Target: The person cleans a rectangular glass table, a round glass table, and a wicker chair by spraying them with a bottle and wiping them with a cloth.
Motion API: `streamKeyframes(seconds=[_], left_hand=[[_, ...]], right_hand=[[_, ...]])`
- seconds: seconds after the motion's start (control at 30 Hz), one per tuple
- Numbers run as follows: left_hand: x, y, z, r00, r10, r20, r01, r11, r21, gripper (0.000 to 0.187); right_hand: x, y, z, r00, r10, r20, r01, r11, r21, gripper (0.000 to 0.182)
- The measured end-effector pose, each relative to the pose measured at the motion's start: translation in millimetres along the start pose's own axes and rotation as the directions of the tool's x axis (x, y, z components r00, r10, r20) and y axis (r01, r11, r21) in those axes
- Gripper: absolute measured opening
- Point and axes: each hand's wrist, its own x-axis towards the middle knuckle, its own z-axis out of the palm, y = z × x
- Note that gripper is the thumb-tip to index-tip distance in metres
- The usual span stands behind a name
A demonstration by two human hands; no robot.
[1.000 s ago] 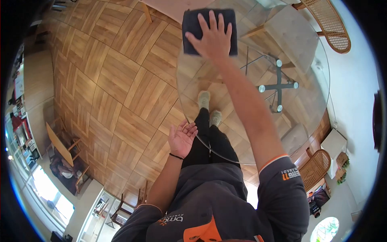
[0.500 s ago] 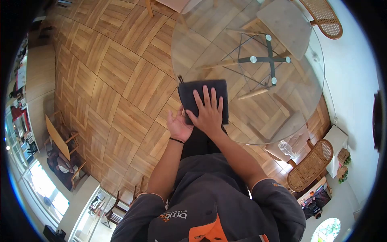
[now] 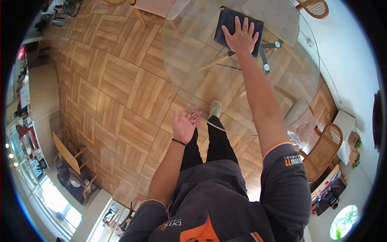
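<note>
A folded dark grey cloth [image 3: 230,15] lies on the round glass table top [image 3: 189,60], toward its far side. My right hand [image 3: 242,38] rests flat on the cloth with fingers spread and the arm stretched out. Close to the near edge of the glass, my left hand [image 3: 184,127] is turned palm up. Its fingers are apart and slightly curled, with nothing in them, and the fingertips overlap the table rim in this view. Beneath the glass shows a dark metal frame [image 3: 263,54] with wooden legs, partly hidden by the cloth and my right hand.
A pale cushioned chair [image 3: 278,20] stands at the far side of the table. Another chair with a woven cane back [image 3: 323,151] is at the right, near a white wall [image 3: 342,60]. A person [image 3: 74,177] sits by a wooden table [image 3: 65,151] at the left.
My right hand has moved forward and to the right with the cloth, away from my body. My left hand has come away from the cloth and stays low near the table edge.
</note>
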Motion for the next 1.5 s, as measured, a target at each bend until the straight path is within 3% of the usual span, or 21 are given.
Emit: streamKeyframes(seconds=[0.17,0.4,0.5,0.53,0.6,0.7,0.93,1.03,1.23,1.4,1.5], left_hand=[[4,19,4,0.998,-0.041,0.056,0.035,0.995,0.094,0.069],[21,31,-26,0.979,-0.135,0.155,0.118,0.987,0.111,0.065],[6,32,6,0.994,-0.100,0.034,0.093,0.979,0.180,0.066],[13,34,-9,0.962,-0.182,0.204,0.162,0.980,0.114,0.066],[30,43,-38,0.798,-0.295,0.526,0.335,0.942,0.019,0.066],[10,36,-4,0.984,-0.170,0.063,0.136,0.924,0.358,0.063],[9,41,3,0.976,-0.211,0.060,0.160,0.872,0.462,0.066],[9,43,5,0.971,-0.228,0.067,0.169,0.862,0.478,0.066],[13,44,7,0.987,-0.161,-0.011,0.142,0.835,0.532,0.063],[21,41,4,0.995,-0.041,-0.091,0.088,0.795,0.601,0.059],[22,36,10,0.987,0.042,-0.157,0.063,0.787,0.613,0.057]], right_hand=[[-64,-14,-9,0.998,-0.026,-0.054,0.026,1.000,0.010,0.079],[-257,-63,-68,0.992,0.016,0.123,-0.034,0.989,0.144,0.078],[-304,-65,-78,0.982,0.072,0.177,-0.103,0.979,0.176,0.078],[-312,-61,-78,0.983,0.075,0.165,-0.106,0.977,0.184,0.078],[-317,-50,-82,0.984,0.116,0.131,-0.138,0.976,0.170,0.079],[-298,-8,-92,0.971,0.229,0.064,-0.234,0.967,0.097,0.078],[-265,147,-90,0.875,0.448,-0.182,-0.470,0.877,-0.102,0.078],[-263,178,-84,0.859,0.460,-0.227,-0.488,0.868,-0.089,0.078],[-303,102,-96,0.864,0.477,-0.162,-0.488,0.872,-0.037,0.077],[-364,3,-101,0.902,0.431,0.022,-0.431,0.897,0.092,0.079],[-374,-9,-99,0.903,0.425,0.059,-0.429,0.890,0.157,0.082]])
